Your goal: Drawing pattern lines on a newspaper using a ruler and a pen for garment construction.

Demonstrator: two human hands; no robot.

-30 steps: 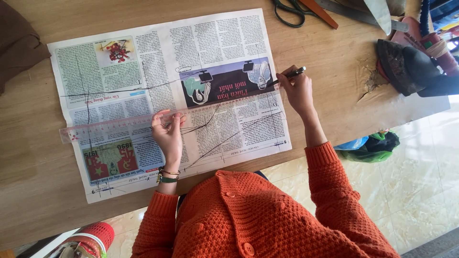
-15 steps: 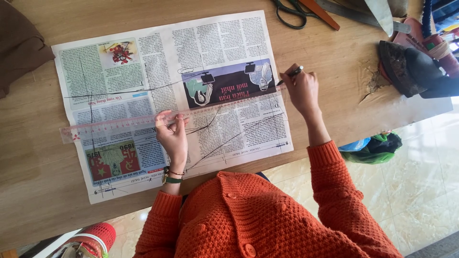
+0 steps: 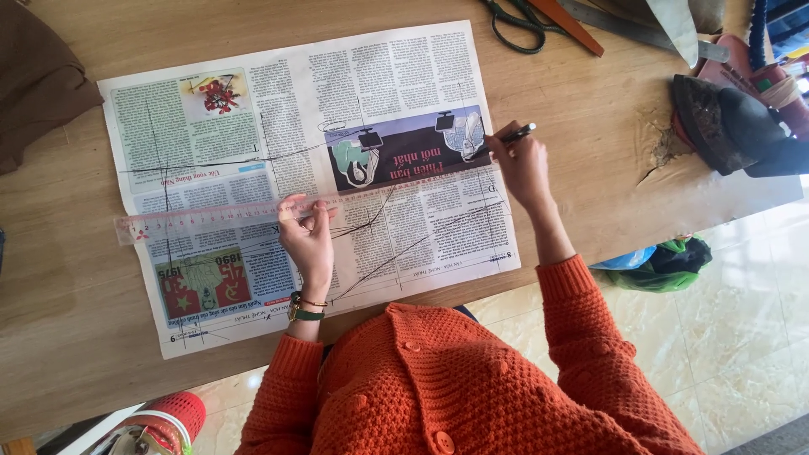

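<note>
While the newspaper sheet (image 3: 303,177) is lying flat and fully opened across the middle of the wooden table (image 3: 76,337), its long side running near the table's front edge, it is serving as a drafting surface and is already carrying several dark ruled lines. A transparent ruler (image 3: 223,216) is lying across the sheet's left half, one end overhanging the sheet's left edge, so that its edge is giving a straight guide. The left hand (image 3: 308,239) is pressing down on the ruler's right end with fingers spread and flat, which appears to be keeping it from sliding. The right hand (image 3: 522,167) is pinching a dark pen (image 3: 509,136) between thumb and fingers, its tip resting near the sheet's right edge beside a dark printed picture. Scissors (image 3: 516,18) are lying at the table's far edge, and dark fabric items (image 3: 733,118) are sitting at the far right corner, apparently kept off the sheet.
</note>
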